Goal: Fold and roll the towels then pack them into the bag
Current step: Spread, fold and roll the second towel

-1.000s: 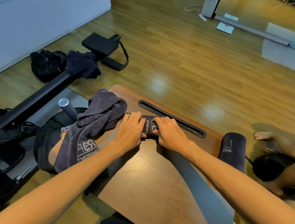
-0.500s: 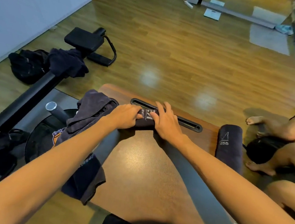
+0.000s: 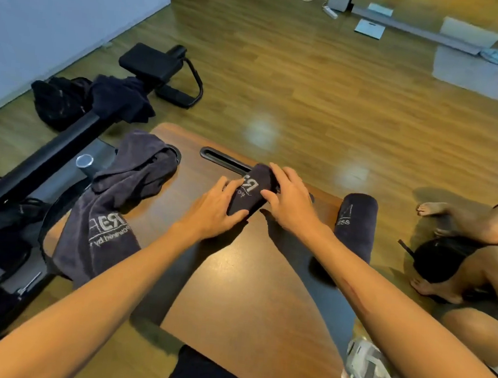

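Landmark: the low brown wooden table [image 3: 263,294] with a black slot [image 3: 220,156] along its far edge.

Far left of the table, on the wooden floor, a black bag [image 3: 56,100] lies slumped beside a black exercise-machine rail [image 3: 66,141]; whether it is the bag for packing cannot be told, and its opening is not visible. A dark cloth [image 3: 121,96] is draped over the rail.

On the table's left corner an unfolded dark grey towel with pale lettering [image 3: 115,208] hangs over the edge, not yet folded.

At the far middle of the table, the rolled dark grey towel [image 3: 250,195] now lies slanted across the slot, with its printed mark turned up; half a second earlier it lay parallel to the slot under both palms. The left hand [image 3: 216,210] grips its near end, fingers curled round it. The right hand [image 3: 288,198] cups its far side, fingers bent over the roll. The change suggests rolling is finished and the roll is being lifted or turned for setting aside.

At the table's right edge a finished dark grey rolled towel [image 3: 355,224] lies apart from the hands.

Right of the table, a seated person's bare legs [image 3: 477,224] are cut off by the frame. The black round object [image 3: 439,257] between them cannot be identified. A white object [image 3: 376,375] at lower right is likewise unclear.
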